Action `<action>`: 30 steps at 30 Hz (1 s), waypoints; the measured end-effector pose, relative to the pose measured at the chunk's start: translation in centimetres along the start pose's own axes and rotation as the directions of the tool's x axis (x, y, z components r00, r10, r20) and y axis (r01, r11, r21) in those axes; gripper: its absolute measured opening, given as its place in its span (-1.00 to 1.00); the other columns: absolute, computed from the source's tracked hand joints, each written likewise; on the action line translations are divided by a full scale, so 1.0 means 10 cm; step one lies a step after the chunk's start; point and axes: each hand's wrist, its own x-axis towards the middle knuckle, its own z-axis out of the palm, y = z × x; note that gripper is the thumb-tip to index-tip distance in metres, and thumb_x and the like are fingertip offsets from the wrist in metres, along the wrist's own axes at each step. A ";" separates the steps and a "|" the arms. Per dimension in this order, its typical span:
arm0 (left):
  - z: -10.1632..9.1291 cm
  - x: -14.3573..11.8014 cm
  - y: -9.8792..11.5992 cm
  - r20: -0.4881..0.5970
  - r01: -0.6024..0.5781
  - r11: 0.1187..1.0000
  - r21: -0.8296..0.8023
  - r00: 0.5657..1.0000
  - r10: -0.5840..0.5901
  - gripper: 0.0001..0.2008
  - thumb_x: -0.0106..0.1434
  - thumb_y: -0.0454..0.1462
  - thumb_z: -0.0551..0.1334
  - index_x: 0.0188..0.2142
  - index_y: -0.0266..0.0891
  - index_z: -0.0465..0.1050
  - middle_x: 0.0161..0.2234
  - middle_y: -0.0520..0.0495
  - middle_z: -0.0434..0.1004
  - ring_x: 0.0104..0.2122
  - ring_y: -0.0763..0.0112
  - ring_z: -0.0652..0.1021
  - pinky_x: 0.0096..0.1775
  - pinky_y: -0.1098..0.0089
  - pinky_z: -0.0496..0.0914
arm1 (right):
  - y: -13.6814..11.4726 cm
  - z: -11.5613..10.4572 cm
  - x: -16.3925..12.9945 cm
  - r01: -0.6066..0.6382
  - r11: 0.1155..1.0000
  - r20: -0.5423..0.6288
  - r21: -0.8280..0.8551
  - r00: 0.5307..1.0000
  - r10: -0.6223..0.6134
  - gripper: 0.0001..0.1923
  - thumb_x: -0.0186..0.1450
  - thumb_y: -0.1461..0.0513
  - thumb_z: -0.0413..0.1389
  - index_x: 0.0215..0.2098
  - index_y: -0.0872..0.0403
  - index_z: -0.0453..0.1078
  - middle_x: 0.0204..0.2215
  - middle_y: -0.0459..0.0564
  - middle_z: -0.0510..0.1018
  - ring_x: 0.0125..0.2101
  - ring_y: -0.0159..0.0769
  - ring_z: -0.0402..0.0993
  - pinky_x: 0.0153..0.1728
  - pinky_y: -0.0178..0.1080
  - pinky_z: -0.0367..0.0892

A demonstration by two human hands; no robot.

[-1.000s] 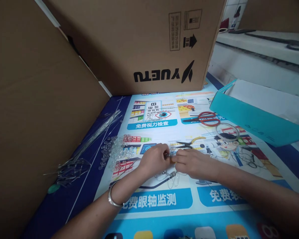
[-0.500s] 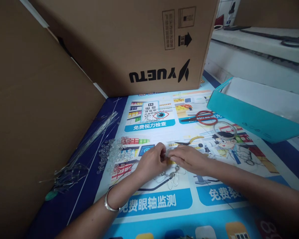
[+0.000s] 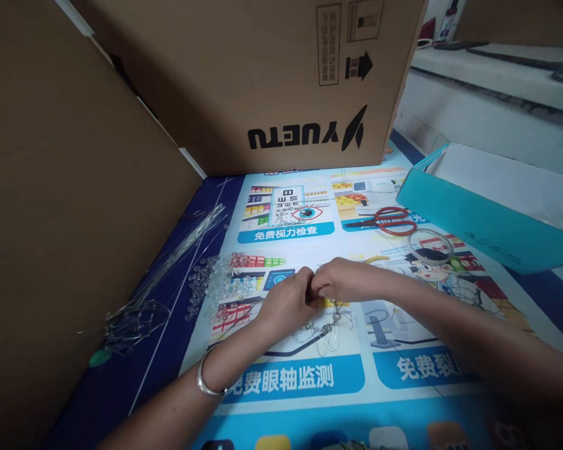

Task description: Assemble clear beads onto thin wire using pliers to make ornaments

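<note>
My left hand (image 3: 288, 300), with a silver bangle at the wrist, is closed, its fingertips pressed against those of my right hand (image 3: 341, 280). My right hand is closed in a pinch too, its knuckles facing up. From beneath both hands comes a strand of clear beads on thin wire (image 3: 327, 327), with wire loops spreading over the printed sheet. The exact spot pinched is hidden by the fingers. Left of my left hand lies a loose spread of clear beads (image 3: 223, 281). Behind my right hand shows the yellow handle of a tool (image 3: 378, 259), mostly covered.
Red-handled scissors (image 3: 394, 221) and a pale ring-shaped coil (image 3: 430, 245) lie at the back right. A teal box (image 3: 492, 228) stands beyond them. Cardboard walls (image 3: 263, 75) rise at the back and left. A bundle of thin wires (image 3: 178, 250) lies along the left.
My right hand has rolled over and come up against my left hand, now covering more of the yellow-handled tool. My view has shifted slightly.
</note>
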 end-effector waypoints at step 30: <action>-0.04 0.03 -0.11 -0.011 -0.107 0.994 0.006 0.994 0.107 -0.91 0.09 -0.27 0.13 -0.50 -0.24 0.34 -0.47 -0.03 0.38 -0.48 0.42 0.41 -0.45 0.46 0.18 | 0.03 0.22 0.06 -0.212 0.958 -0.282 0.191 0.923 0.261 -0.87 0.12 0.32 0.03 -0.42 0.07 0.42 -0.46 -0.12 0.50 -0.44 -0.40 0.34 -0.46 -0.38 0.10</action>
